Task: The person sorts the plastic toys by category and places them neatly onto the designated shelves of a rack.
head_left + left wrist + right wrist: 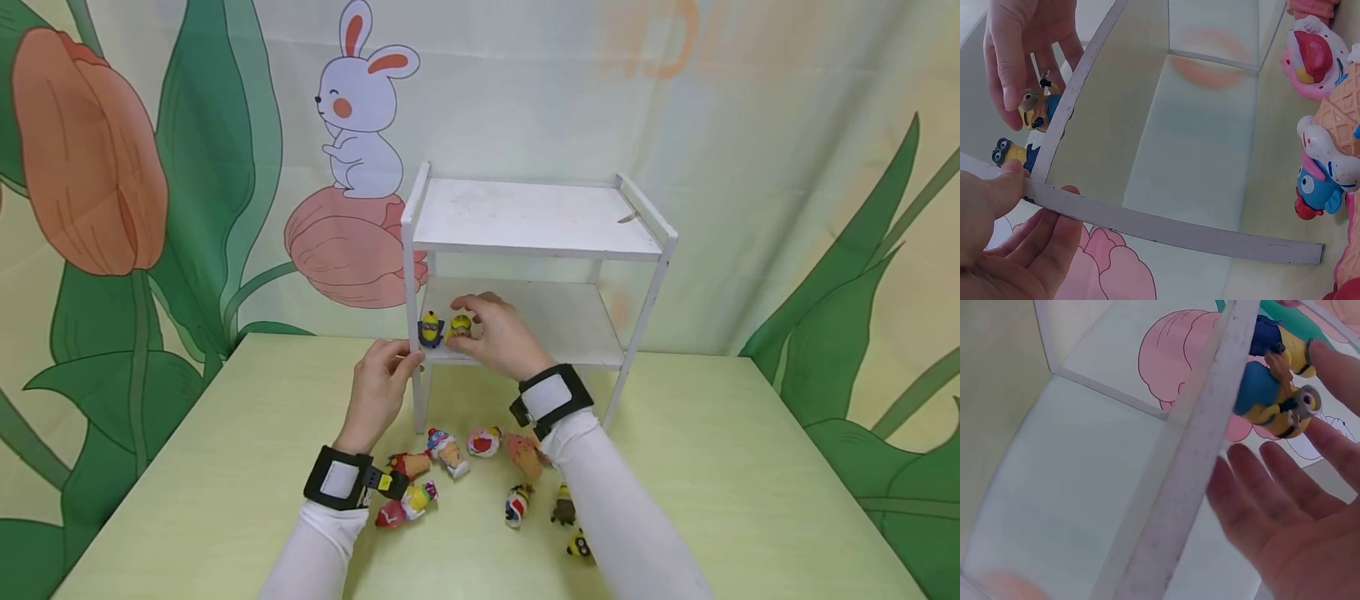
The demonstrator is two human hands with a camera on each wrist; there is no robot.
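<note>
A white two-tier shelf (537, 248) stands on the yellow-green table (750, 467). Two small yellow minion figures stand at the left end of its lower board. My right hand (472, 320) reaches in and pinches the right-hand minion (459, 327) (1038, 109) (1280, 405) between thumb and fingertips (1334, 440). The other minion (431, 327) (1012, 152) (1280, 339) stands free beside it. My left hand (396, 360) grips the front left corner of the lower board, thumb (999, 187) on top of the rail (1166, 228) and fingers beneath.
Several small toy figures lie on the table in front of the shelf, among them an ice-cream cone figure (448, 451) (1334, 128) and a pink one (483, 442) (1314, 55). The shelf's top board is bare. A printed backdrop hangs behind.
</note>
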